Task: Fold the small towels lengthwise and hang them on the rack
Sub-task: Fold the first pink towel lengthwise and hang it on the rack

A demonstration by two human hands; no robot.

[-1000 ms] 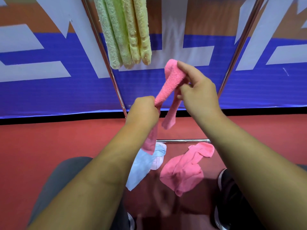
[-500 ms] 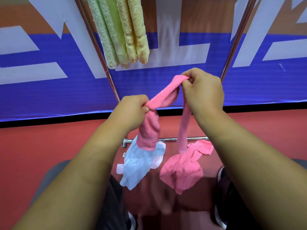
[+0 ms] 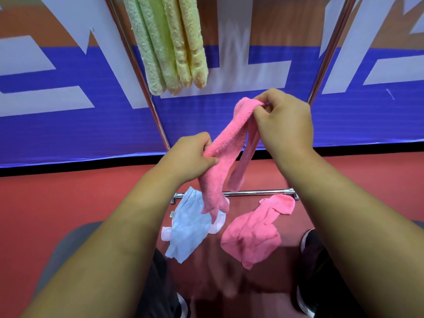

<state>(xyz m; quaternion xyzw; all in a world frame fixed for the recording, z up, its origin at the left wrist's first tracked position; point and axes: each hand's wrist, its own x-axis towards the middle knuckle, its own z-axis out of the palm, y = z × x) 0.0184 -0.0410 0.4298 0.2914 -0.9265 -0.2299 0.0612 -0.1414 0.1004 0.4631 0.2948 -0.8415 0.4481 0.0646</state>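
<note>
The pink towel [image 3: 229,143] hangs mid-air before the rack [image 3: 158,118]. The left hand [image 3: 190,157] pinches its middle; the right hand [image 3: 284,120] pinches its top fold. Likely light, limp, non-slip: hold folded edges.

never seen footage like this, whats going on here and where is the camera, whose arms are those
There is no machine here: a person wears one camera on the head, looking forward and down, so the arms are their own. The left hand and right hand each hold a pink towel, stretched between them in a narrow strip with both ends hanging down. On the red floor lie a light blue towel and a second pink towel, both crumpled. Behind stands a metal rack, with green and yellow towels hanging from it.
</note>
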